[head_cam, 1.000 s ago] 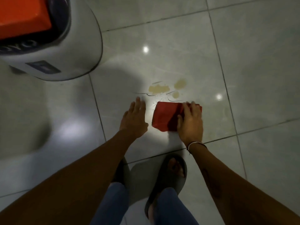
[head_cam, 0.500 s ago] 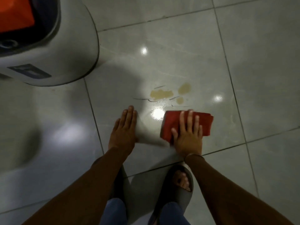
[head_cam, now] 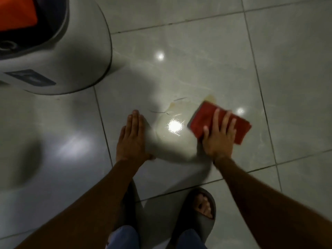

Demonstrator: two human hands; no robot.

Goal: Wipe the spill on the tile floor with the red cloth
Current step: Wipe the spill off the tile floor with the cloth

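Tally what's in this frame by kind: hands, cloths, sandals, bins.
Hands: 2, left hand flat on the floor, right hand pressing the red cloth
Cloths: 1
Sandals: 2, one plain, the other mostly hidden
Bins: 1
Total: 6

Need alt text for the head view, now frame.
The right hand presses a red cloth flat on the tile floor at the edge of a yellowish spill. The left hand rests flat on the floor beside it; a white bin stands upper left.

Bare forearms, blue trousers [head_cam: 124, 237], grey slides [head_cam: 199, 211] (open-toed).
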